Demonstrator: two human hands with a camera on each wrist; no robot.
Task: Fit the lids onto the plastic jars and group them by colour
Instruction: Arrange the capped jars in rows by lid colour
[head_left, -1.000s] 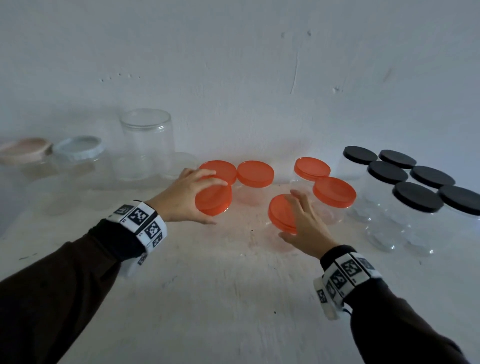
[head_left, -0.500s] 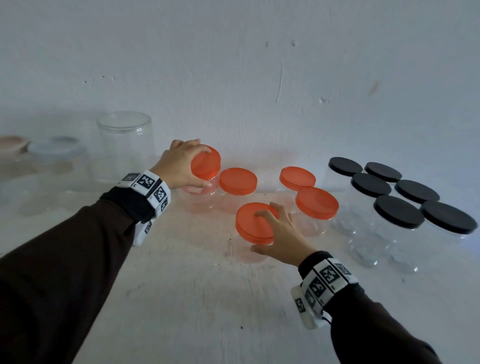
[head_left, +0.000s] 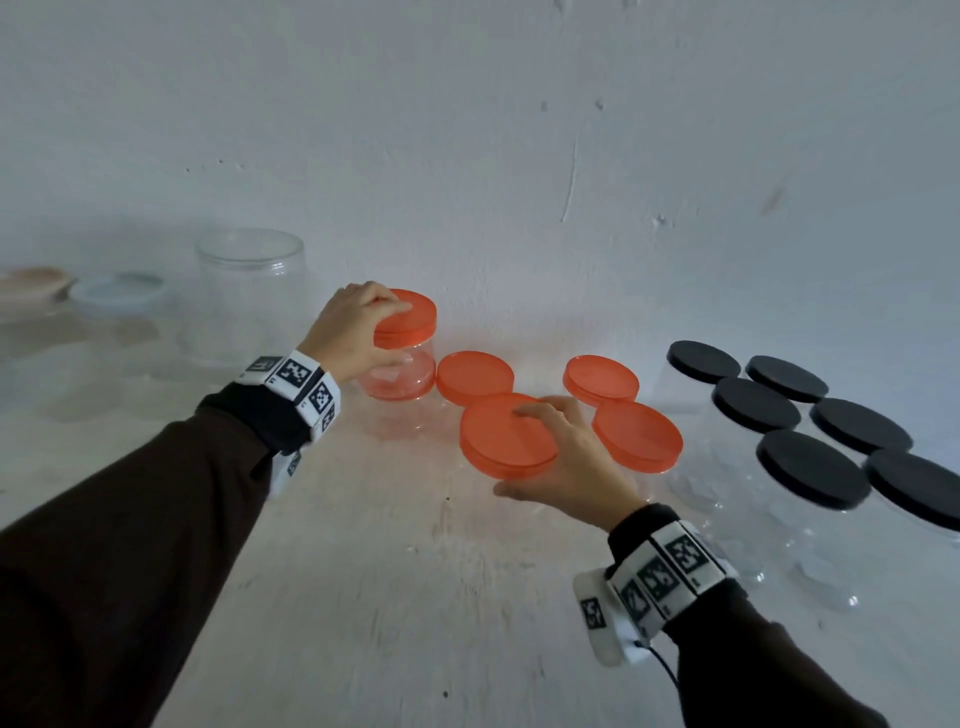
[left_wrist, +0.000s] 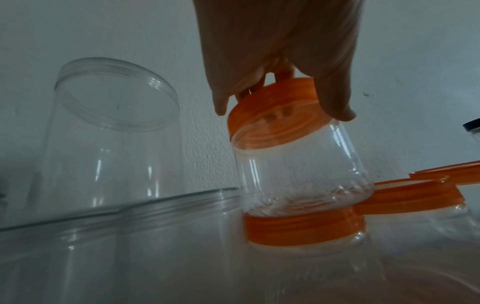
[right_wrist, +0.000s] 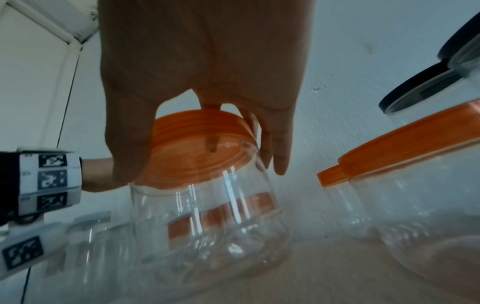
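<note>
We have two orange-lidded jars in hand at once. Our left hand (head_left: 348, 332) grips the lid of the far jar (head_left: 402, 364) from above, its fingers (head_left: 387, 306) curled over the rim. In the left wrist view that jar (left_wrist: 298, 164) stands stacked on the lid of a lower orange jar (left_wrist: 305, 233). Whether it has settled flat there or is leaning we cannot tell, since the wide lens bends everything.

Our right hand (head_left: 571, 457) lies over the near orange lid (head_left: 506, 434), fingers (head_left: 540, 413) spread on top and thumb hooked under the front rim. Its jar (right_wrist: 207, 222) hangs clear and upright beneath the palm in the right wrist view.

The relation that matters: the orange group lies at about 12 o'clock from the right hand, with three lidded orange jars (head_left: 636, 436) touching or just beside it. The black-lidded group (head_left: 810, 467) sits at 3 o'clock, apart from the orange ones. The jar's long axis is vertical, in line with the fingers' grip, so we judge the next move to be a short slide or set-down, not a turn.

The head view alone shows the grouping, and a tall unlidded clear jar (head_left: 249, 291) at 10 o'clock with pale lids (head_left: 117, 291) beyond it. Only the wrist views show the jars' clear bodies and the stacking.
</note>
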